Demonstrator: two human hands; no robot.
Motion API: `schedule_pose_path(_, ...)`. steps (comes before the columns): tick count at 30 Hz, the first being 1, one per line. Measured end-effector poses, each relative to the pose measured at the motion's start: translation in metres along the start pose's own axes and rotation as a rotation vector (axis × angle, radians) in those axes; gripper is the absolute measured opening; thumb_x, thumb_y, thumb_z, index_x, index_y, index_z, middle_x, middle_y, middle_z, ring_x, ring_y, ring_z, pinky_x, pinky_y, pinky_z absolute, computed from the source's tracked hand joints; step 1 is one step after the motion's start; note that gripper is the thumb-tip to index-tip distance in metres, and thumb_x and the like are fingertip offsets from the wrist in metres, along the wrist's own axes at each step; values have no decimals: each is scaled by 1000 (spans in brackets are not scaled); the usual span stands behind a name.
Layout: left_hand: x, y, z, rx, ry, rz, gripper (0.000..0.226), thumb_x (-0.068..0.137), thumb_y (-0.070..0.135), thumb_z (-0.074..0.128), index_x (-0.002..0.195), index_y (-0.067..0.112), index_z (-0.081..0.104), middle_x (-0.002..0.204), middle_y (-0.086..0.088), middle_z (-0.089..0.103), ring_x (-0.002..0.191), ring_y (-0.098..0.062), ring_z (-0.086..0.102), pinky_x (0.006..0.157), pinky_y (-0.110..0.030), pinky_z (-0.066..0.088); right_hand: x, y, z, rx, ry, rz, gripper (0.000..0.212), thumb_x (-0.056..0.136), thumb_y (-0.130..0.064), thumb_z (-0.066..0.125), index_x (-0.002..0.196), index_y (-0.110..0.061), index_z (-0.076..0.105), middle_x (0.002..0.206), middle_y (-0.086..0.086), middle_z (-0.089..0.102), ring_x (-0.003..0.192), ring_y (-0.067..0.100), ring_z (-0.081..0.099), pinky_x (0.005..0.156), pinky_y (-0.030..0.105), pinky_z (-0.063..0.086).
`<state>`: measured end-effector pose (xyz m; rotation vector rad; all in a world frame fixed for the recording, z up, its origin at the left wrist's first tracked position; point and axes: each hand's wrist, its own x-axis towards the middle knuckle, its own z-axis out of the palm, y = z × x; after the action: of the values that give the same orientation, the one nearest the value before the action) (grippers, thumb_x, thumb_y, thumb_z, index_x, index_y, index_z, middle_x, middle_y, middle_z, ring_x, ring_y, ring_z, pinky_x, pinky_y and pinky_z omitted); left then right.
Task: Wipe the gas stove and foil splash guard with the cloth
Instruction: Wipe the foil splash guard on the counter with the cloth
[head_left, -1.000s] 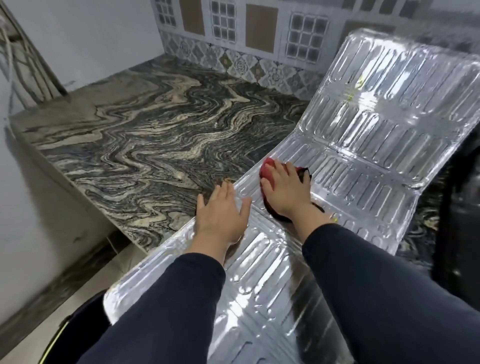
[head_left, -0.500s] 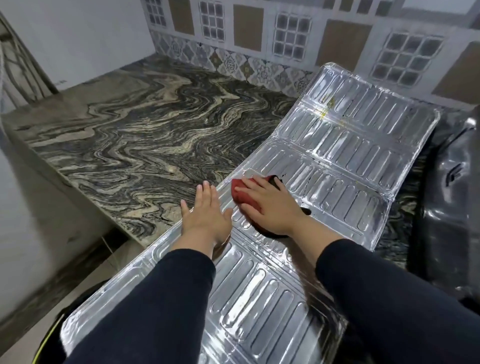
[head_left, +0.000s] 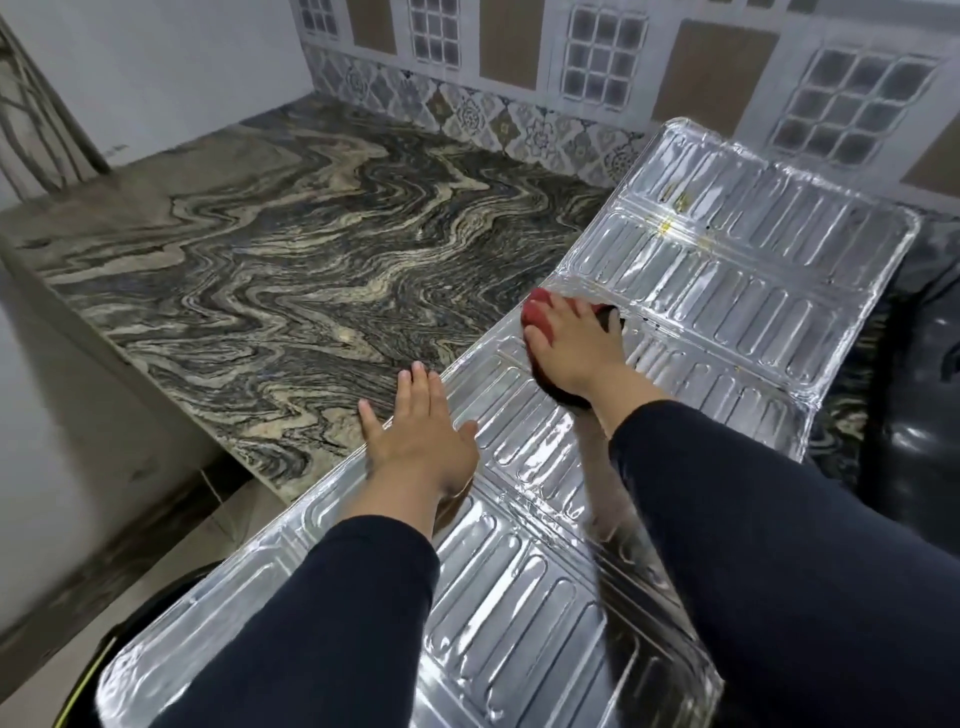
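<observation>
Countertop (head_left: 270, 270) lay bare left of the foil guard (head_left: 727, 291). Left hand (head_left: 415, 441) pressed flat, fingers spread, at its edge; right hand (head_left: 576, 348), pressing the cloth (head_left: 537, 312), had slid farther up.

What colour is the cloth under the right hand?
Red and black cloth, seen best in the head view.

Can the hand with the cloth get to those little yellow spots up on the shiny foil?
Probably yes. The right hand already presses the cloth on the foil splash guard, and nothing lies between it and the yellow spots.
</observation>
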<state>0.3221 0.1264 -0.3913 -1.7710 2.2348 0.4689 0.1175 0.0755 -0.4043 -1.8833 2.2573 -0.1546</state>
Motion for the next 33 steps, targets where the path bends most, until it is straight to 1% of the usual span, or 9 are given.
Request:
schedule_pose_path(4,0,3,-2,-15,-27,-24,70,98,48,15,148,14,-19,154,0,-32,143,-17,-28,113,-60,-15,-64,-29,11,18,12,-163,54,97,-53,20,147,-35,25,160,-11,14,148,17,7,117,56,-1)
schedule_pose_path(9,-4,5,-5,-40,-30,-41,68,99,46,16,149,14,-19,154,0,-32,143,-17,-28,111,-60,-16,-144,-15,14,15,28,-230,53,96,-55,21,147,-38,26,160,-12,14,148,15,6,118,52,-4)
schedule_pose_path(12,-5,5,-5,-36,-27,-31,69,99,46,16,149,14,-18,154,-1,-32,143,-17,-28,110,-61,-16,-168,12,10,13,35,-177,54,96,-58,22,146,-40,25,159,-14,13,148,12,3,118,50,-6)
schedule_pose_path(16,-6,6,-7,-22,-37,-26,69,99,47,16,149,13,-18,155,-3,-32,144,-18,-27,111,-62,-14,-163,54,0,-38,55,76,58,95,-59,16,149,-38,18,160,-12,9,149,15,2,118,51,-5)
schedule_pose_path(18,-6,5,-9,-6,-42,-25,70,99,48,16,149,13,-17,155,-3,-30,144,-19,-25,111,-63,-14,-159,58,-2,-39,54,133,58,96,-57,16,150,-36,17,161,-11,9,149,16,2,118,51,-4)
schedule_pose_path(21,-7,5,-12,15,-28,-34,72,97,49,17,150,12,-14,157,-4,-27,145,-19,-22,110,-65,-15,-160,45,1,-4,60,130,56,96,-55,17,149,-36,19,160,-12,10,148,16,3,118,52,-3)
schedule_pose_path(26,-2,23,-14,35,96,37,79,93,56,17,150,10,-11,159,-5,-22,147,-19,-19,110,-66,-13,-173,22,8,30,62,92,55,97,-55,17,149,-38,19,161,-13,7,149,16,1,118,51,-6)
schedule_pose_path(30,8,44,-14,-2,79,97,85,92,64,17,150,8,-10,159,-7,-19,147,-21,-17,114,-59,-10,-178,25,8,33,17,45,57,96,-59,16,149,-39,14,161,-14,1,148,12,-7,117,50,-10)
schedule_pose_path(33,16,49,-9,-24,60,98,90,90,68,18,150,8,-10,159,-8,-19,148,-21,-16,115,-58,-7,-171,35,5,49,24,84,58,96,-58,16,150,-38,13,161,-13,0,148,11,-8,118,49,-10)
